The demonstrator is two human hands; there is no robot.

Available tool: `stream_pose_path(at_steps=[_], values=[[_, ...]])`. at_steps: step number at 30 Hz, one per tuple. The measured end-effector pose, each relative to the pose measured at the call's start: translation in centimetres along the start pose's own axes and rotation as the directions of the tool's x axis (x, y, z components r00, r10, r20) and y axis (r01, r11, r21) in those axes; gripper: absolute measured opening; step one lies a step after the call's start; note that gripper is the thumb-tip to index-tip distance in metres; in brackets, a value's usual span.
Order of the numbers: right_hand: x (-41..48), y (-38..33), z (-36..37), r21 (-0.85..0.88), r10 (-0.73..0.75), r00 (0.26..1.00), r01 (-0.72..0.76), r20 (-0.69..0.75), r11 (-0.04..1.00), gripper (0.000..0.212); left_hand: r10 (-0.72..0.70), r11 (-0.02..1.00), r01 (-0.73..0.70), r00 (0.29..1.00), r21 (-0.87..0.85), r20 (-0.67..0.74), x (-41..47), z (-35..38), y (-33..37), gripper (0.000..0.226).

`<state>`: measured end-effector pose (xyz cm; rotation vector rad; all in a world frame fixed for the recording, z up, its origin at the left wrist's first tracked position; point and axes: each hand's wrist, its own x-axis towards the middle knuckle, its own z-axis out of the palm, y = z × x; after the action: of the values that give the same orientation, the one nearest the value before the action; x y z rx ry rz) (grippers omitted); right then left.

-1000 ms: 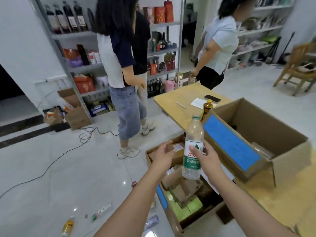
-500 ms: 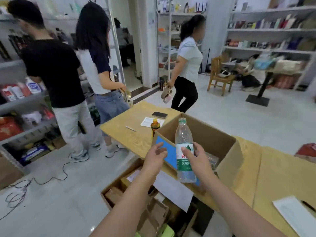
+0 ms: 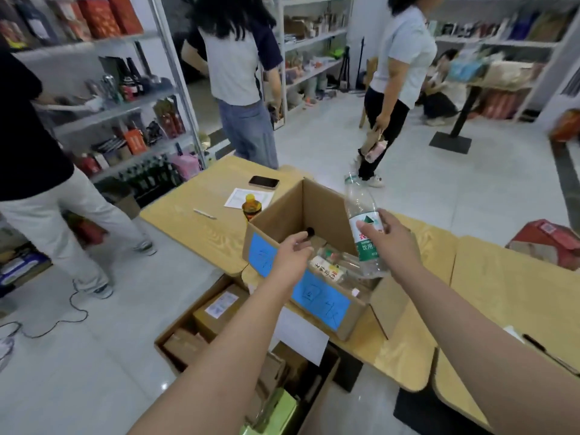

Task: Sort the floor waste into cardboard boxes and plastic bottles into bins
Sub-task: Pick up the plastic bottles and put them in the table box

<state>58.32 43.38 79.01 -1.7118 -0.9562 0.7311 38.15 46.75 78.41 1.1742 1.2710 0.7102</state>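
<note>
- Head view looks down over two bare forearms reaching toward an open cardboard box (image 3: 276, 221) that stands on a wooden bench (image 3: 201, 211).
- The right hand (image 3: 392, 243) is clamped around a clear plastic bottle (image 3: 361, 211) with a green and white label, holding it roughly upright, slightly tilted, over the box's open top, its base just above the contents.
- The left hand (image 3: 293, 257) hovers over the box's near wall, fingers loosely curled and gripping nothing.
- Inside the box lie other clear bottles (image 3: 339, 265), one with a pale label, lying on their sides.
- A blue label (image 3: 320, 302) with handwritten characters is stuck on the box's outer front wall.
- Beside the box on the bench stand an orange-capped bottle (image 3: 252, 208), a sheet of paper (image 3: 248, 197), a pen (image 3: 204, 214) and a dark phone (image 3: 263, 182).
- On the floor below the bench edge sits a second open box (image 3: 166, 350) packed with folded cardboard and small cartons.
- A white paper sheet (image 3: 301, 334) hangs from the bench edge over it.
- Three people stand farther back near metal shelves (image 3: 131, 102) stocked with bottles and packages.
</note>
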Motion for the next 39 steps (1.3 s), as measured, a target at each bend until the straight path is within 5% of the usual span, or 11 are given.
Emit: stream_pose_path(at_steps=[12, 20, 31, 39], values=[[11.3, 3.7, 2.9, -0.266, -0.050, 0.989, 0.086, 0.142, 0.960, 0.068, -0.087, 0.995, 0.091, 0.992, 0.037, -0.094, 7.1, 3.8, 1.0, 0.040], [11.6, 4.0, 6.0, -0.237, -0.055, 0.974, 0.108, 0.220, 0.966, 0.060, -0.100, 0.994, 0.092, 0.983, -0.062, -0.156, 8.8, 4.2, 0.6, 0.036], [3.6, 1.5, 6.1, -0.199, -0.087, 0.968, 0.136, 0.237, 0.970, 0.050, -0.016, 0.997, 0.009, 0.996, -0.073, -0.089, 2.6, 2.6, 0.4, 0.035], [-9.7, -1.4, 13.7, -0.136, -0.155, 0.954, 0.194, 0.257, 0.971, 0.041, -0.005, 0.996, -0.011, 0.983, -0.085, -0.183, -9.8, -9.2, -3.9, 0.041]])
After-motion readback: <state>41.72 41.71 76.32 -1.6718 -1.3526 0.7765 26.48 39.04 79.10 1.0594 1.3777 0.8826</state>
